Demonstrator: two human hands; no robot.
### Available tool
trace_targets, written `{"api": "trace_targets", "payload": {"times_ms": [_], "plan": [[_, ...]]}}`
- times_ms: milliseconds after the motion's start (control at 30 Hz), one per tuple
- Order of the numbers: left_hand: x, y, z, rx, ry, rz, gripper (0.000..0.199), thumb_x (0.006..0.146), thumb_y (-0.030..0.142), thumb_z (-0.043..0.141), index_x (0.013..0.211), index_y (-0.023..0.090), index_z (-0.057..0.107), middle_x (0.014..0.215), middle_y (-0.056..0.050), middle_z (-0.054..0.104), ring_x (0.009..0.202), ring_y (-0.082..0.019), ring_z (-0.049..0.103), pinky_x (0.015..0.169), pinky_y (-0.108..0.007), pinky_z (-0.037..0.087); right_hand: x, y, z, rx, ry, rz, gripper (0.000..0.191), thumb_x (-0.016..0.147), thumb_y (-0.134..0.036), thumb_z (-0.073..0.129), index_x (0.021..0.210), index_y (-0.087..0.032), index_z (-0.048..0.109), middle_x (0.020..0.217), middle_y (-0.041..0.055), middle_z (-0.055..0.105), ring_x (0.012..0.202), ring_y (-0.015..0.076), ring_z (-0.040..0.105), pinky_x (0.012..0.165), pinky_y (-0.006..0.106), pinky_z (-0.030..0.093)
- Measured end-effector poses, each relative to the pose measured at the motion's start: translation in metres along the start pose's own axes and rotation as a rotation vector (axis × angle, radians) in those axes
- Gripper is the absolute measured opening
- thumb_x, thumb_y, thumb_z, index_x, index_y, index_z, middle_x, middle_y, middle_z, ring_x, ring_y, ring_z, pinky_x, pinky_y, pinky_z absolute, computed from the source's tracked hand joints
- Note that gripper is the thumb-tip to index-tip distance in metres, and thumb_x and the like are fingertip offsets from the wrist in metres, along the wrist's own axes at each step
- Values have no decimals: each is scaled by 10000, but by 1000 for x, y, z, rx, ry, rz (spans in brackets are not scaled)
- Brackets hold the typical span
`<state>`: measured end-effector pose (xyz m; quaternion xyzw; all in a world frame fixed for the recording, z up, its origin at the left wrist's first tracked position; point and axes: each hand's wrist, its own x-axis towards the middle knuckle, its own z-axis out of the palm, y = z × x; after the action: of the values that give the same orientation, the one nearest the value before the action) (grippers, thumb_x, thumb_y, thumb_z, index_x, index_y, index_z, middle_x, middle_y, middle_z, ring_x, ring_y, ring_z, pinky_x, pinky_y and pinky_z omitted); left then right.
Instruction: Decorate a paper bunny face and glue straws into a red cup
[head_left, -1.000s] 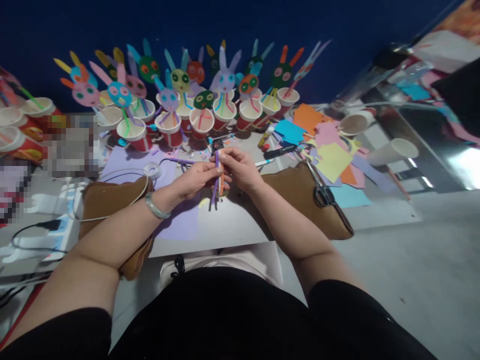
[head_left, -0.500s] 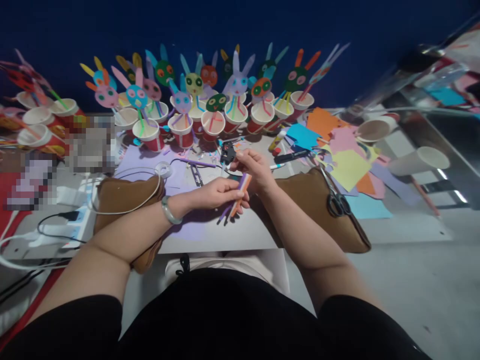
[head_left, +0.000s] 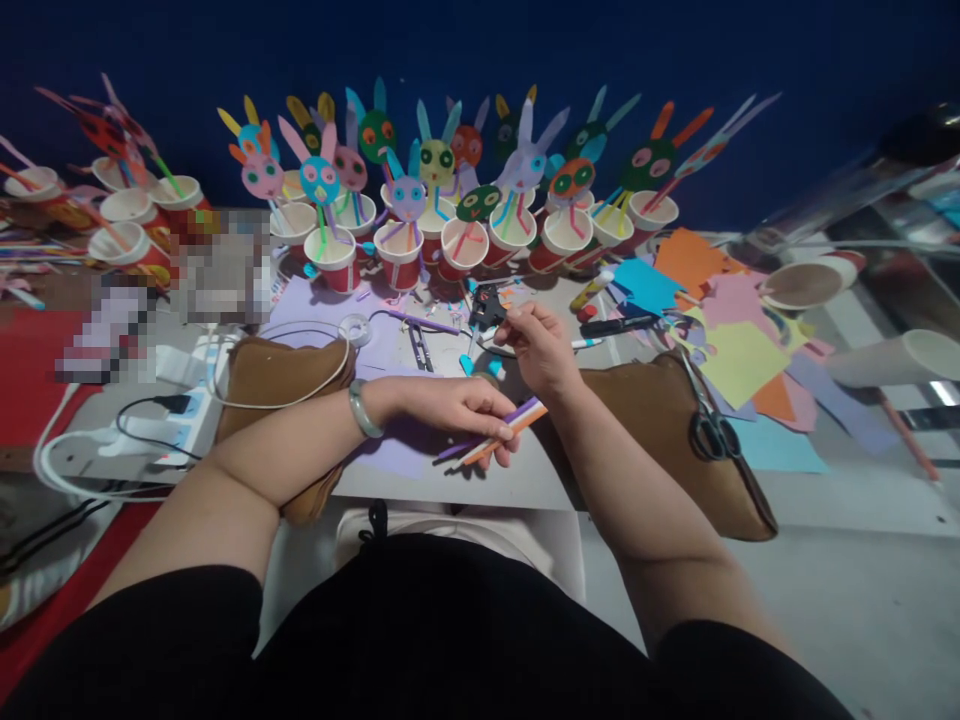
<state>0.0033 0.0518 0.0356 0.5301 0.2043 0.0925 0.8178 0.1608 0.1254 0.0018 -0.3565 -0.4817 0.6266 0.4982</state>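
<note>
My left hand [head_left: 480,412], with a pale bangle at its wrist, grips a small bundle of thin purple, white and orange strips [head_left: 527,412] that slants up to the right, near my right forearm. My right hand [head_left: 538,345] is above it with thumb and fingers pinched together. Its fingertips are beside a small black object [head_left: 487,305]; whatever they hold is too small to make out. Small turquoise pieces [head_left: 493,368] lie just below. Behind my hands stand red and white paper cups [head_left: 399,262] with colourful rabbit-faced paper figures [head_left: 407,198] in them.
Brown cushions [head_left: 645,410] lie under both forearms, with dark scissors [head_left: 712,437] on the right one. Coloured paper sheets [head_left: 739,355] spread at the right. A white power strip [head_left: 196,415] with cables is at the left; a tape roll [head_left: 355,330] lies on purple paper [head_left: 307,305].
The view has shifted, so the table items appear farther right. The strips in my left hand have tilted flatter and point more to the right. Turquoise pieces now show below my right hand.
</note>
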Motion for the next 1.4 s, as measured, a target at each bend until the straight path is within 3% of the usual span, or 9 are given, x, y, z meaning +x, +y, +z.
{"api": "trace_targets", "payload": {"times_ms": [100,200,300,367,433,600,900,1400], "plan": [[2,-2,-3,-26,65,54,428,835,543,753,917,133,662,936,-136,754,706,-193,743,640,-324,624,2,2,1,-1,1,27,505,635,-617,852,616,-209,554,536,-44,582,519,86,546,559,228,479],[6,-6,-10,-109,292,133,435,838,522,761,970,126,639,928,-129,762,691,-181,744,629,-300,616,3,2,1,-2,32,80,566,676,-742,758,657,-200,596,565,-16,620,552,112,607,584,246,516],[10,-9,-20,-152,509,191,435,817,495,788,969,122,623,914,-129,775,652,-167,731,602,-280,605,0,-2,2,6,11,82,581,743,-775,674,789,-196,679,727,34,722,727,162,702,701,286,567],[12,-11,-26,-150,580,181,424,815,484,791,962,120,629,881,-121,777,648,-182,737,596,-294,610,-4,-4,3,0,-46,34,552,759,-735,689,927,-210,722,871,45,769,826,175,718,785,313,578],[12,-12,-28,-139,601,155,429,801,482,803,952,114,640,842,-116,775,645,-198,743,598,-309,619,-8,-5,4,-50,-107,-37,506,778,-672,713,1011,-223,738,968,44,782,885,173,713,854,327,571],[12,-12,-25,-102,629,120,429,793,480,800,930,102,651,854,-138,780,634,-208,743,595,-324,621,-10,-2,3,-183,-224,-117,484,816,-642,701,962,-183,751,974,68,778,938,184,705,915,338,549],[15,-8,-20,-98,698,99,472,672,501,872,836,120,646,749,-101,767,577,-195,723,564,-288,603,-7,1,3,-181,-229,-105,513,810,-668,695,901,-164,723,886,42,748,867,160,681,855,293,545],[13,-11,-22,-105,708,75,491,661,501,877,852,96,678,781,-133,774,609,-227,745,573,-325,630,-6,3,0,-254,-293,-138,471,902,-612,608,928,-150,692,876,37,733,725,114,591,677,232,491]]}}
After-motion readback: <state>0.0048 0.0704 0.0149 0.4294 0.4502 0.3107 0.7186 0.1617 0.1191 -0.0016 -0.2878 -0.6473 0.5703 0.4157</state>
